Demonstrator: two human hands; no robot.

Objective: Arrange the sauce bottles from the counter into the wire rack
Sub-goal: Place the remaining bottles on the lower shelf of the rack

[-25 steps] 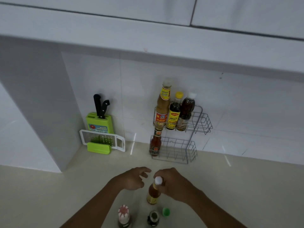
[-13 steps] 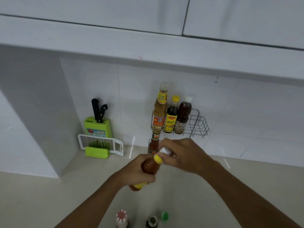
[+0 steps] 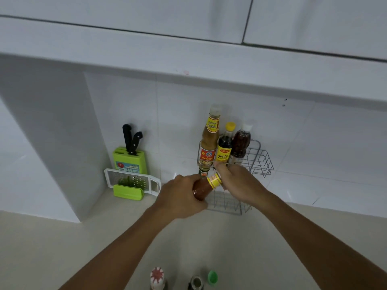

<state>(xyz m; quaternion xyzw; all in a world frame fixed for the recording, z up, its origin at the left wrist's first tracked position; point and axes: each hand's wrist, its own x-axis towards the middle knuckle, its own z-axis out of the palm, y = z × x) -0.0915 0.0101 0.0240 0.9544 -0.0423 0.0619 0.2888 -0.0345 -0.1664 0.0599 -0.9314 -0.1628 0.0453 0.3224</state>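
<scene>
Chili sauce bottle point(image 3: 204, 188) lies tilted, cap toward the wire rack point(image 3: 258, 162): left hand point(image 3: 180, 197) wraps its body, right hand point(image 3: 238, 185) pinches the cap end (hidden), above the worktop's back edge.

Your right hand point(image 3: 236, 185) hides the red bottle's point(image 3: 204, 188) cap. The bottom edge cuts off two near bottles point(image 3: 157, 278).

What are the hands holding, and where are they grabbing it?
Both hold one red sauce bottle, tilted in front of the wire rack. The left hand wraps its body; the right hand grips its cap end.
</scene>
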